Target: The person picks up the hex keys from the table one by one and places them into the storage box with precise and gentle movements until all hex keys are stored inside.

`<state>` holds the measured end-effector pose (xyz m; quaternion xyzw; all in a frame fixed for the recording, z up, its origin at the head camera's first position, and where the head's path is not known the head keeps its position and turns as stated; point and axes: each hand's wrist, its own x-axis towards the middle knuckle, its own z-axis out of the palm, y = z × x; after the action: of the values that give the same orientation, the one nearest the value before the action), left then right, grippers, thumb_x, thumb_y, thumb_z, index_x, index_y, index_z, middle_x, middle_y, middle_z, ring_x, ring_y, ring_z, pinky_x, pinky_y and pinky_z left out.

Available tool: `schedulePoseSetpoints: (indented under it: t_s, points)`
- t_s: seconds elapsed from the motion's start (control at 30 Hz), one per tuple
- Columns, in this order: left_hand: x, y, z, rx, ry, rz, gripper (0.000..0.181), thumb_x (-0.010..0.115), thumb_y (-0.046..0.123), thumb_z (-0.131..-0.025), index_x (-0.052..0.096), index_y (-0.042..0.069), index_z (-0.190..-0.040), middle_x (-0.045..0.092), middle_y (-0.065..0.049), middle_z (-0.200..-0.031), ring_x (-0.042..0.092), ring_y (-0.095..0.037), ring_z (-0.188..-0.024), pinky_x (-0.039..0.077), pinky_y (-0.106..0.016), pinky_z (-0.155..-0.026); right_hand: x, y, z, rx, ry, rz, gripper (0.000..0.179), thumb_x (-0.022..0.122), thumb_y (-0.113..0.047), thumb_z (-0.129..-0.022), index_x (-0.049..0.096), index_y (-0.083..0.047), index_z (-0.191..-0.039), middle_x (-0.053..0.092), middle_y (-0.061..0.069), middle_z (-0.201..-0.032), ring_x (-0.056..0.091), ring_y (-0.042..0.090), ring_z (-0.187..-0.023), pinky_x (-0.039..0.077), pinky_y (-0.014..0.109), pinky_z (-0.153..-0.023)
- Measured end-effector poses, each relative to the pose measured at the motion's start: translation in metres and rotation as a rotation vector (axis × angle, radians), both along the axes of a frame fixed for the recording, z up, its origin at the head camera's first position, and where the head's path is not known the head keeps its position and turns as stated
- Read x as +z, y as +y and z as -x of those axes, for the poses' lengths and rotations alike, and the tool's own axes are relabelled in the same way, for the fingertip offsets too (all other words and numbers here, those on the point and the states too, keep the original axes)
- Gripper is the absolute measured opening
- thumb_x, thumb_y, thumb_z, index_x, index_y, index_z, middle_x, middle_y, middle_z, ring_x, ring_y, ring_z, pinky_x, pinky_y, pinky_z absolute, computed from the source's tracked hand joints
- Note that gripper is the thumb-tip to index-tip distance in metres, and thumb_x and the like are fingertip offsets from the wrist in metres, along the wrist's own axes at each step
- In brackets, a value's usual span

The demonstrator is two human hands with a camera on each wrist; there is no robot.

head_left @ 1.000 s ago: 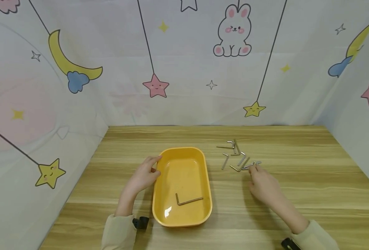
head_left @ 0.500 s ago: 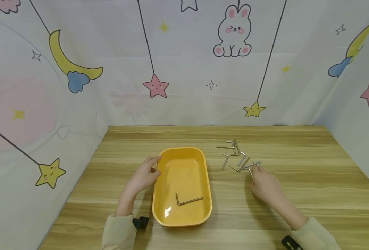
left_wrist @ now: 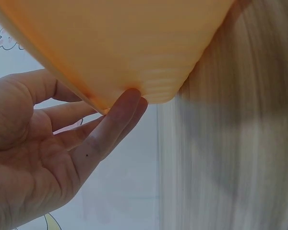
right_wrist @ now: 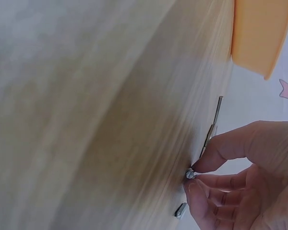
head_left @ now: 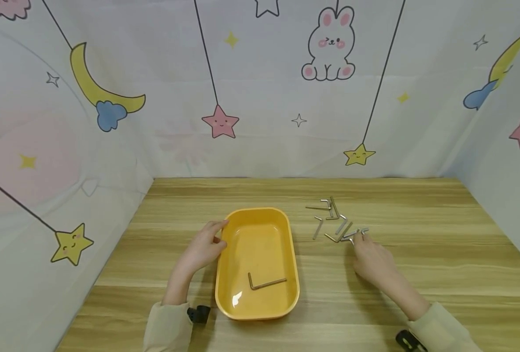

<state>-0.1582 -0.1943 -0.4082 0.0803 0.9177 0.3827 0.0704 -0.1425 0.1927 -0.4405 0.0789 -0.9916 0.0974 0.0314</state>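
Observation:
An orange tray [head_left: 291, 244] lies on the table with one L-shaped Allen key [head_left: 266, 283] inside it. My left hand [head_left: 202, 249] grips the tray's left rim near its far corner; the left wrist view shows fingertips [left_wrist: 129, 98] against the outer wall. My right hand [head_left: 374, 259] is down at the near edge of a loose group of Allen keys [head_left: 332, 215]. In the right wrist view, thumb and forefinger pinch the end of a silver Allen key [right_wrist: 190, 173]; most of it is hidden by the fingers. Another key [right_wrist: 181, 211] lies just beside them.
The wooden table [head_left: 440, 234] runs back to a white fabric backdrop [head_left: 260, 156] with printed stars and a rabbit. Fabric also walls in both sides. Several gold and silver keys lie scattered and overlapping, right of the tray.
My right fingers shift slightly at the near end of the keys; the silver key between them has turned and shows less now. My left hand and the tray stay in place.

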Motion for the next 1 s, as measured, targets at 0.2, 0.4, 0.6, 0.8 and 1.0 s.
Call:
schedulePoseSetpoints:
  t_s: [0.2, 0.4, 0.6, 0.8, 1.0]
  points:
    - [-0.0003, -0.0005, -0.0009, -0.001, 0.005, 0.003, 0.056, 0.053, 0.005, -0.091, 0.040, 0.004, -0.146, 0.043, -0.019, -0.144, 0.059, -0.033, -0.107, 0.053, -0.034, -0.076, 0.0001, -0.0010, 0.0000, -0.004, -0.009, -0.002, 0.029, 0.056, 0.003, -0.069, 0.051, 0.007, -0.097, 0.058, 0.023, -0.083, 0.054, 0.028, -0.055, 0.039, 0.038, -0.041]
    - [0.0004, 0.0002, -0.0011, 0.001, 0.001, 0.001, 0.056, 0.053, 0.005, -0.091, 0.040, 0.003, -0.146, 0.043, -0.019, -0.144, 0.058, -0.034, -0.107, 0.054, -0.034, -0.076, 0.0016, -0.0012, -0.0010, -0.007, -0.008, -0.013, 0.026, 0.056, 0.003, -0.073, 0.051, 0.006, -0.098, 0.059, 0.019, -0.075, 0.055, 0.027, -0.055, 0.039, 0.037, -0.040]
    - [0.0009, 0.0002, -0.0009, -0.004, -0.002, -0.003, 0.056, 0.053, 0.005, -0.091, 0.040, 0.003, -0.146, 0.042, -0.020, -0.145, 0.058, -0.034, -0.108, 0.054, -0.034, -0.076, 0.0017, -0.0002, -0.0022, -0.009, -0.024, -0.010, 0.032, 0.056, 0.002, -0.076, 0.052, 0.012, -0.106, 0.060, 0.021, -0.076, 0.057, 0.028, -0.057, 0.041, 0.036, -0.041]
    - [0.0023, -0.0005, -0.0020, -0.005, 0.004, 0.004, 0.056, 0.052, 0.005, -0.091, 0.040, 0.003, -0.146, 0.042, -0.020, -0.144, 0.058, -0.034, -0.108, 0.053, -0.033, -0.075, 0.0010, 0.0016, -0.0035, -0.005, -0.008, -0.015, 0.018, 0.054, 0.004, -0.073, 0.053, 0.008, -0.091, 0.056, 0.017, -0.070, 0.054, 0.027, -0.056, 0.041, 0.039, -0.044]
    - [0.0018, 0.0008, -0.0014, -0.006, 0.010, 0.015, 0.056, 0.052, 0.006, -0.091, 0.040, 0.003, -0.146, 0.043, -0.020, -0.143, 0.059, -0.034, -0.107, 0.053, -0.034, -0.076, 0.0040, 0.0040, -0.0062, -0.001, 0.005, -0.029, 0.006, 0.056, 0.001, -0.069, 0.051, 0.000, -0.071, 0.054, 0.014, -0.068, 0.053, 0.027, -0.057, 0.040, 0.040, -0.046]
